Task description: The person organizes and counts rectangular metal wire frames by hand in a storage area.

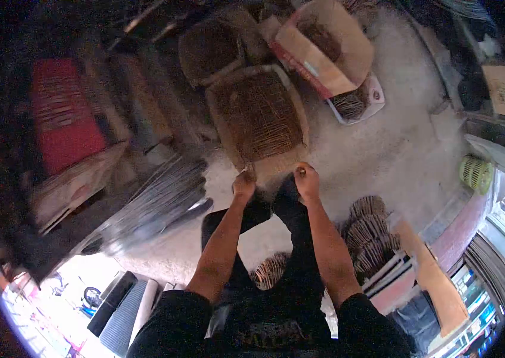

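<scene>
In front of my knees stands an open cardboard box (273, 167), full of thin brown rod-like pieces (264, 113), some lying crosswise. My left hand (244, 184) is closed at the box's near left corner. At the near right corner my right hand (307, 181) is also closed, thumb side up. Both seem to grip the box's near edge; the fingertips are partly hidden. Behind it sits a second open box (211, 51) with dark contents.
A tilted carton (348, 53) rests by a white container (360, 107) of dark pieces. Long thin rods (151, 200) lie left, near a red surface (67, 107). Bundled pieces (372, 232) and a cardboard sheet (431, 280) are at right. A green basket (476, 174) stands farther right.
</scene>
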